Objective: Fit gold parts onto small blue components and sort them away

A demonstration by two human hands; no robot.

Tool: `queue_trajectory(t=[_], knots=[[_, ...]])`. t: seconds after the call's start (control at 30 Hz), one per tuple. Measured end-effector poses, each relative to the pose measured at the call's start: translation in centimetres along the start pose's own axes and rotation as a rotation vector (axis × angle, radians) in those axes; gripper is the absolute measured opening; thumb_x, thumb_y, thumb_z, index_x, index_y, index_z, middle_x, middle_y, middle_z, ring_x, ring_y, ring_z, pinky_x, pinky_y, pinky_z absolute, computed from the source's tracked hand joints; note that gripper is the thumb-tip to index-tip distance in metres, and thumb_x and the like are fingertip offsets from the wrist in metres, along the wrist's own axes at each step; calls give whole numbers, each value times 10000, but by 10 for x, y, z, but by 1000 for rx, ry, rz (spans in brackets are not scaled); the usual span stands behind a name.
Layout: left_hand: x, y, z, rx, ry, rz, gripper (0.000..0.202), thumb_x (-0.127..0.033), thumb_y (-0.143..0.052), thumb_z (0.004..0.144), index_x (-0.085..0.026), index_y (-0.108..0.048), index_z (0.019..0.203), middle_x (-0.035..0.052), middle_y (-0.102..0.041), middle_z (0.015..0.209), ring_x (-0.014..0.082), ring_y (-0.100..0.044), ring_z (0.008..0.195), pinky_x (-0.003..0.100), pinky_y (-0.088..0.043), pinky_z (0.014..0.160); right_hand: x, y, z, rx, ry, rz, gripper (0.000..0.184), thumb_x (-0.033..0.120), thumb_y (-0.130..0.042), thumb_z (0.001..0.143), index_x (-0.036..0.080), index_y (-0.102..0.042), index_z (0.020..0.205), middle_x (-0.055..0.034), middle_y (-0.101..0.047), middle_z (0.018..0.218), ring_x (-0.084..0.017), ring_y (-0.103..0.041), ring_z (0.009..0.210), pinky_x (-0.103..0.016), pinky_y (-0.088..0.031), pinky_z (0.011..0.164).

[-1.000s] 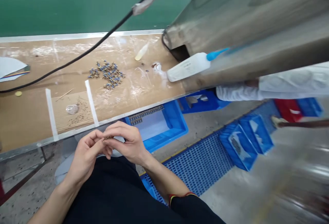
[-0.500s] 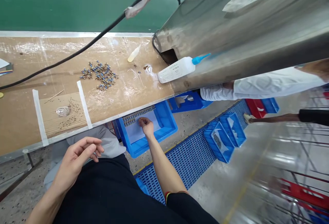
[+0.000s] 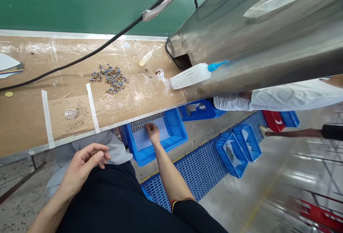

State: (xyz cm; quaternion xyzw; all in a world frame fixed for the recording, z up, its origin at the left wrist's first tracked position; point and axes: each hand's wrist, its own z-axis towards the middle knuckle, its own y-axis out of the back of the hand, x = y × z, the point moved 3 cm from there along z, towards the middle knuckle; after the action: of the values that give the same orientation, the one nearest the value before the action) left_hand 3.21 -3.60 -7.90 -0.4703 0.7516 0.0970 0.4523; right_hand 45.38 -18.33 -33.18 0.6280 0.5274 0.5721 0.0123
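My right hand [image 3: 152, 132] reaches down into a blue bin [image 3: 175, 133] under the workbench edge. Its fingers are pinched together at a row of small metal parts [image 3: 147, 120] lined up along the bin's far side, on white paper. My left hand [image 3: 85, 163] hovers above my lap, fingers loosely curled and apart, with nothing visible in it. A pile of small blue and brass parts [image 3: 111, 76] lies on the cardboard-covered workbench [image 3: 24, 118].
A white squeeze bottle with a blue nozzle [image 3: 191, 76] lies beside a steel machine housing [image 3: 254, 36]. A black cable [image 3: 80, 59] crosses the bench. More blue bins [image 3: 238, 149] sit on a blue floor grid. Another person's white sleeve [image 3: 281, 95] shows at right.
My hands were together at my lap a second ago. The right hand has since gone down into the blue bin. The left hand stayed over my lap and opened.
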Motion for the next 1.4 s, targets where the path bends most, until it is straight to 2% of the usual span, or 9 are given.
queue_trajectory(t=[0.3, 0.47, 0.6, 0.73, 0.8, 0.87, 1.0, 1.17, 1.4], knots=[[4, 3, -1, 1, -16, -22, 377, -554, -765, 1067, -207, -821, 1204, 94, -838, 1059, 217, -745, 907, 312, -646, 820, 2, 2, -2, 12, 26, 15, 326, 487, -751, 1098, 162, -745, 1121, -27, -772, 1031, -172, -755, 894, -373, -670, 870], [4, 5, 1, -3, -28, -54, 379, -551, -774, 1058, -196, -828, 1179, 99, -837, 1037, 219, -739, 902, 308, -638, 802, 26, 5, -9, -17, 42, 2, 390, 549, -748, 1087, 165, -743, 1022, 0, -757, 910, -149, -727, 787, -338, -644, 804], [5, 10, -1, -14, -37, -104, 373, -545, -775, 1056, -194, -832, 1169, 102, -839, 1021, 220, -738, 888, 307, -633, 781, 61, 21, -26, -151, 93, -7, 567, 733, -679, 1030, 187, -731, 887, -9, -715, 715, -189, -669, 654, -319, -549, 664], [10, 19, -4, -45, -38, -149, 366, -537, -789, 1048, -193, -835, 1165, 104, -842, 1017, 219, -737, 888, 304, -634, 779, 123, 51, -56, -385, 214, 16, 627, 782, -497, 1064, 211, -691, 893, 15, -609, 623, -205, -590, 640, -325, -475, 674], [12, 23, -4, -54, -40, -166, 365, -537, -790, 1047, -192, -835, 1158, 105, -841, 1011, 218, -738, 883, 305, -635, 781, 171, 57, -68, -396, 304, 41, 554, 721, -533, 1089, 214, -705, 946, 18, -628, 684, -197, -611, 692, -325, -505, 736], [12, 26, -3, -60, -45, -166, 367, -539, -786, 1049, -192, -835, 1158, 108, -841, 1016, 222, -741, 884, 312, -638, 787, 229, 49, -74, -283, 443, 47, 448, 646, -637, 1085, 227, -741, 964, -3, -704, 789, -202, -678, 784, -331, -548, 808], [6, 34, -9, -95, -94, -127, 367, -540, -782, 1053, -198, -839, 1173, 112, -842, 1041, 234, -754, 902, 329, -645, 807, 346, 0, -71, 145, 944, -75, 210, 401, -654, 1133, 262, -810, 1113, -58, -832, 1109, -236, -763, 1050, -385, -601, 968], [6, 70, -43, -348, -186, -153, 374, -545, -843, 1007, -207, -854, 1168, 105, -852, 1047, 240, -780, 907, 332, -658, 833, 415, -55, -55, 262, 1192, -522, 237, 224, -593, 1135, 236, -815, 1217, -98, -811, 1301, -290, -694, 1175, -459, -567, 1071], [22, 148, -146, -966, -322, -316, 402, -541, -981, 860, -215, -873, 1068, 61, -871, 998, 243, -795, 891, 311, -691, 755, 423, -67, -42, 322, 1283, -838, 303, 132, -533, 1081, 210, -826, 1085, -118, -810, 1093, -296, -666, 1015, -424, -533, 901]])
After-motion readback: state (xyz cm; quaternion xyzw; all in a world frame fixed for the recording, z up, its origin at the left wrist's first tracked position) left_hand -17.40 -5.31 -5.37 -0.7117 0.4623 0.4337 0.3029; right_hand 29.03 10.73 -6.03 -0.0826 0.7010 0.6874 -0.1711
